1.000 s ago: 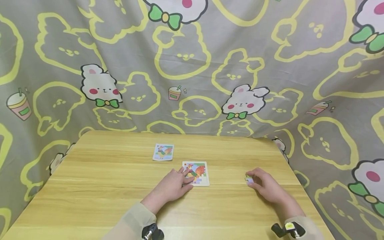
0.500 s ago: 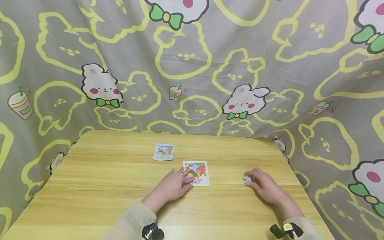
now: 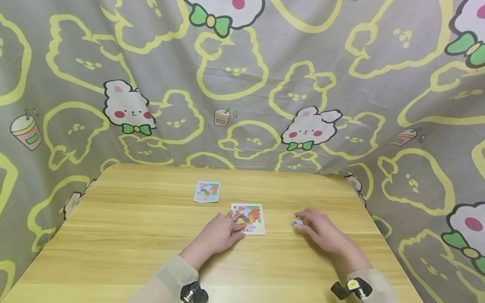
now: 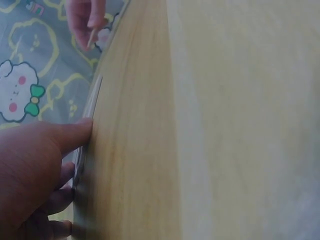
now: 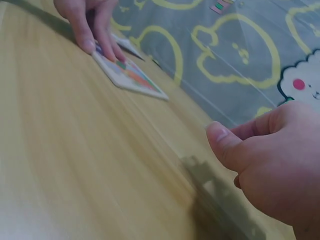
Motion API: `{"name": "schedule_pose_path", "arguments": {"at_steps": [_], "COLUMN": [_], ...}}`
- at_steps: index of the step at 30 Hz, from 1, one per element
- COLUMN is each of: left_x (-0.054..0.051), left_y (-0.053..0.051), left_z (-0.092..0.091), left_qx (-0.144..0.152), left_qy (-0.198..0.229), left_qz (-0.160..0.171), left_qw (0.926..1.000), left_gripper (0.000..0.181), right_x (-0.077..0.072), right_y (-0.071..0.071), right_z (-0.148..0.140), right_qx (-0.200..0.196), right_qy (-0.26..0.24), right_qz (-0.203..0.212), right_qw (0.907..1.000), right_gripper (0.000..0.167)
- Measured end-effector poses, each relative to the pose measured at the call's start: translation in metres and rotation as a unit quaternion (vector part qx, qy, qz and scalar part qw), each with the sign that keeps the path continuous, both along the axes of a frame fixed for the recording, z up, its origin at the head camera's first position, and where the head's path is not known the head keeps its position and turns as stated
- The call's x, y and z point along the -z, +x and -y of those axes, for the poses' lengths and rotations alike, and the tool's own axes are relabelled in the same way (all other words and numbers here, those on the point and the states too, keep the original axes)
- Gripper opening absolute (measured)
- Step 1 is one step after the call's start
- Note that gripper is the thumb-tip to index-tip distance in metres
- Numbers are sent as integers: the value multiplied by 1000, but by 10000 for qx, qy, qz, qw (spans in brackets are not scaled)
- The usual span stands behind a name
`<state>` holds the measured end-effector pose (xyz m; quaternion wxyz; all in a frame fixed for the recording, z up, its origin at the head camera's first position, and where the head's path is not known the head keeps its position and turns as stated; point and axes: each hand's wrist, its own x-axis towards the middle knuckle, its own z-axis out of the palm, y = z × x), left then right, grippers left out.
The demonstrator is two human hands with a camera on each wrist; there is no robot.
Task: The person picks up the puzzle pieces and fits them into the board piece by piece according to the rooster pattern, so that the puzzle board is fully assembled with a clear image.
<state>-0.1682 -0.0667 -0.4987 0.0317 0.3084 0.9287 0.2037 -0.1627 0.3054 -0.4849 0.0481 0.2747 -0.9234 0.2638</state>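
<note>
A square jigsaw puzzle (image 3: 254, 213) in a white frame, with a rooster picture, lies mid-table. My left hand (image 3: 216, 234) rests on its left part, fingers spread over the picture and thumb at the near edge. Some pale, unfilled area shows at the puzzle's lower right. To the right, my right hand (image 3: 322, 232) pinches a small lilac puzzle piece (image 3: 298, 222) between thumb and fingers, apart from the puzzle. The left wrist view shows that puzzle piece (image 4: 92, 38) edge-on. In the right wrist view the thumb and fingers hide it.
A paper card (image 3: 207, 192) with the same rooster picture lies behind and left of the puzzle. The wooden table (image 3: 125, 227) reaches back to a grey curtain (image 3: 250, 113) printed with cartoon animals. Both wrists wear black camera mounts.
My right hand has moved left with the puzzle piece, closer to the puzzle. My left hand has stayed on the puzzle.
</note>
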Motion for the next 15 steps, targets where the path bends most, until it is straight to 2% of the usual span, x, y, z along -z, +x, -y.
{"name": "schedule_pose_path", "arguments": {"at_steps": [8,15], "left_x": [0,1], "left_y": [0,-1], "left_z": [0,0], "left_qx": [13,16], "left_qy": [9,-15], "left_qz": [76,41], "left_qw": [10000,10000], "left_gripper": [37,38], "right_x": [-3,0], "right_y": [-5,-10], "right_z": [31,51], "right_qx": [-302,-515], "right_qy": [-19,22], "right_qz": [-37,-85], "right_qw": [9995,9986], "right_gripper": [38,38]}}
